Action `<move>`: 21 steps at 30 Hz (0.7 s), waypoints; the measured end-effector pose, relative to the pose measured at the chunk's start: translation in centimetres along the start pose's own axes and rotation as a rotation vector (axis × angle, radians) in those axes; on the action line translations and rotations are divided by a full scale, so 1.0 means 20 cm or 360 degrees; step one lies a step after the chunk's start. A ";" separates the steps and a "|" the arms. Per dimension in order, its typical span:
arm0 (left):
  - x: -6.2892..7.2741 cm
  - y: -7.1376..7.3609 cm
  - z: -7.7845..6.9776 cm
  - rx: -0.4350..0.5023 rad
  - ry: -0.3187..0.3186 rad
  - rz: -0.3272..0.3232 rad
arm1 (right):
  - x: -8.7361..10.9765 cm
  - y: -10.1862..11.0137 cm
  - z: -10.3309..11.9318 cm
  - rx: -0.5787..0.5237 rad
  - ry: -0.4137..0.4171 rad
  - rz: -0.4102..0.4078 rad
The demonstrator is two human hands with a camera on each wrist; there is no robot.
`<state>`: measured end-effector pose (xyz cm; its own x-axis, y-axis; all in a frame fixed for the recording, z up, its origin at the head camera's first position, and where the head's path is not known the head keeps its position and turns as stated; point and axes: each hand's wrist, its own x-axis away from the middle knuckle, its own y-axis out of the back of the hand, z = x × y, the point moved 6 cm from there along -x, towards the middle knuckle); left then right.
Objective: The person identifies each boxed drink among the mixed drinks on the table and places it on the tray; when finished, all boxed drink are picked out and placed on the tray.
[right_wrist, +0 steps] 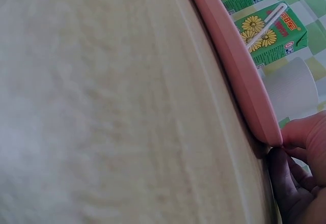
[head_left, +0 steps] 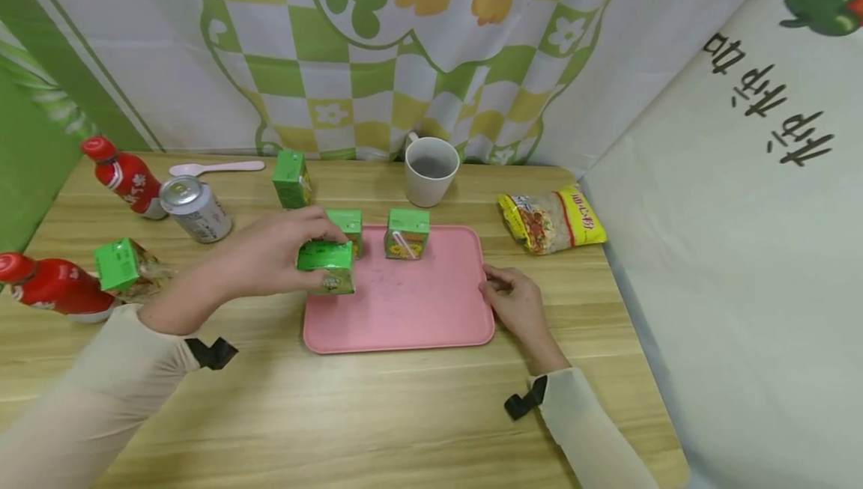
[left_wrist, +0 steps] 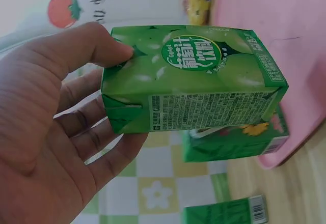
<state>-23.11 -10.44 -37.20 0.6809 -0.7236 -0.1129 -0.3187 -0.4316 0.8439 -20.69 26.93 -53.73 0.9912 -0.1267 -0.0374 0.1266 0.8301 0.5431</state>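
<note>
My left hand (head_left: 263,253) grips a green juice carton (head_left: 330,268) over the left part of a pink tray (head_left: 418,309). In the left wrist view thumb and fingers hold one end of this carton (left_wrist: 188,79); whether its far end touches the tray I cannot tell. Two more green juice cartons stand at the tray's back: one with a straw (head_left: 407,234), the other (head_left: 349,231) partly hidden behind my left hand. At the tray's right edge my right hand (head_left: 518,302) pinches the rim, thumb and finger meeting it in the right wrist view (right_wrist: 272,132).
Behind the tray stand a grey mug (head_left: 431,174) and another green carton (head_left: 291,180). To the left are two red bottles (head_left: 128,180), a can (head_left: 195,208), a pink spoon (head_left: 216,167) and a green-topped carton (head_left: 121,268). A yellow food packet (head_left: 553,219) lies back right.
</note>
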 end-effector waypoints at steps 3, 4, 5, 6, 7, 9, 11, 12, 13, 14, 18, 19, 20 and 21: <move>-0.02 -0.05 0.02 -0.0064 0.0024 0.0022 | 0.00 0.00 0.00 0.0005 -0.0003 0.0004; -0.02 -0.07 0.02 -0.0079 0.0037 0.0026 | 0.00 0.00 0.00 0.0007 -0.0002 0.0007; -0.02 -0.08 0.03 -0.0097 0.0052 0.0028 | 0.00 0.00 0.00 0.0011 -0.0005 0.0009; -0.03 -0.10 0.04 -0.0108 0.0062 0.0028 | 0.00 0.00 0.00 0.0014 -0.0002 0.0012; -0.03 -0.11 0.05 -0.0116 0.0070 0.0023 | 0.00 0.00 0.00 0.0017 0.0001 0.0014; -0.03 -0.13 0.06 -0.0116 0.0085 0.0009 | 0.00 0.00 0.00 0.0018 0.0004 0.0015; -0.04 -0.14 0.08 -0.0116 0.0102 0.0000 | -0.01 0.00 0.00 0.0023 0.0004 0.0016; -0.04 -0.15 0.08 -0.0115 0.0111 -0.0006 | -0.01 0.00 0.00 0.0027 0.0003 0.0016; -0.04 -0.16 0.09 -0.0119 0.0119 -0.0008 | -0.01 0.00 0.00 0.0028 0.0001 0.0016; -0.04 -0.17 0.09 -0.0124 0.0127 -0.0009 | -0.01 0.00 -0.01 0.0030 0.0001 0.0016; -0.05 -0.19 0.10 -0.0159 0.0155 -0.0012 | -0.01 0.00 -0.01 0.0024 0.0009 0.0014; -0.05 -0.20 0.10 -0.0165 0.0158 -0.0012 | -0.01 0.00 -0.01 0.0020 0.0012 0.0013; -0.05 -0.20 0.10 -0.0171 0.0162 -0.0014 | -0.01 0.00 -0.01 0.0019 0.0014 0.0012; -0.05 -0.20 0.10 -0.0176 0.0164 -0.0016 | -0.01 0.00 -0.01 0.0021 0.0015 0.0011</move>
<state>-23.81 -9.01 -41.58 0.7496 -0.6580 -0.0719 -0.2410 -0.3726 0.8962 -20.81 27.03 -53.88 0.9924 -0.1156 -0.0415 0.1192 0.8238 0.5542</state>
